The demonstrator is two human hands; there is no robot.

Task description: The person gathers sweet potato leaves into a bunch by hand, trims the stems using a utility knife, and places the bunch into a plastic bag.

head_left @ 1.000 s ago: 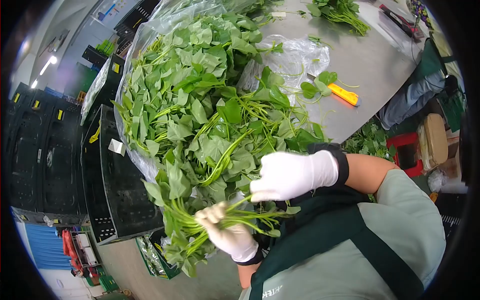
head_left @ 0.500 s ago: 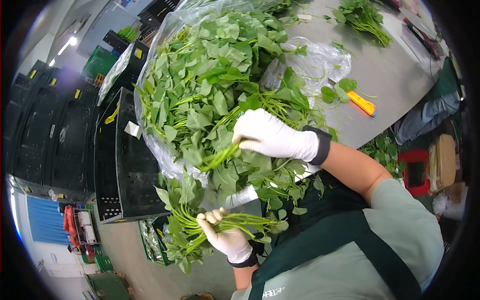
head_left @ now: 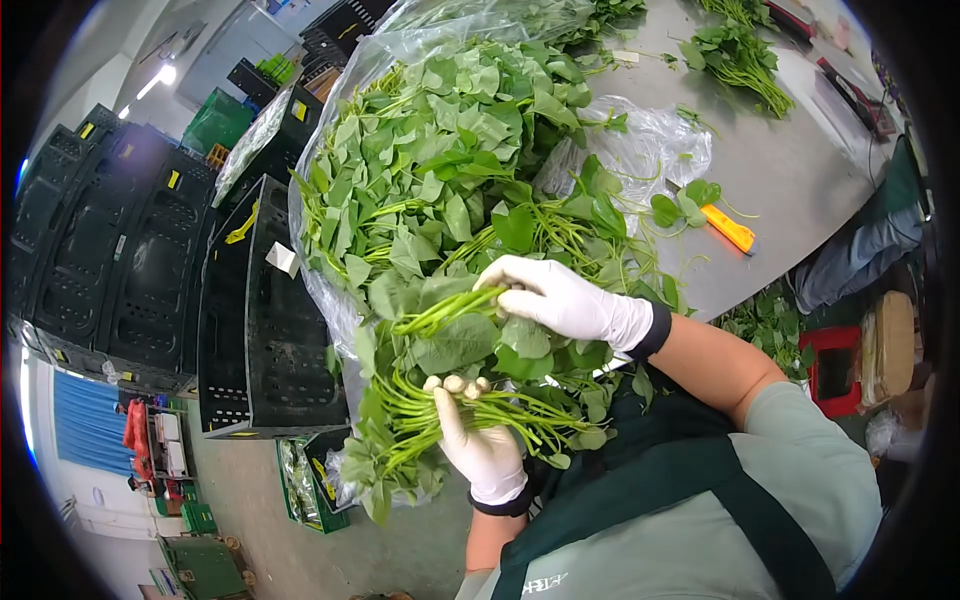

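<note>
My left hand, in a white glove, is wrapped round a bunch of leafy green stems; the leaves hang to its left and the stem ends point right. Just above it, my right hand, also gloved, pinches a smaller cluster of leafy stems between thumb and fingers. Behind both hands rises a large heap of leafy greens on a clear plastic sheet. An orange-handled utility knife lies on the metal table to the right of the heap.
The metal table carries crumpled plastic and a separate bunch of greens at the back. Black crates stand at the left. A red container sits below the table's right side, near another person's leg.
My left hand has risen and moved right with its bunch. My right hand has come down and right with its cluster, so the two bunches are now closer together.
</note>
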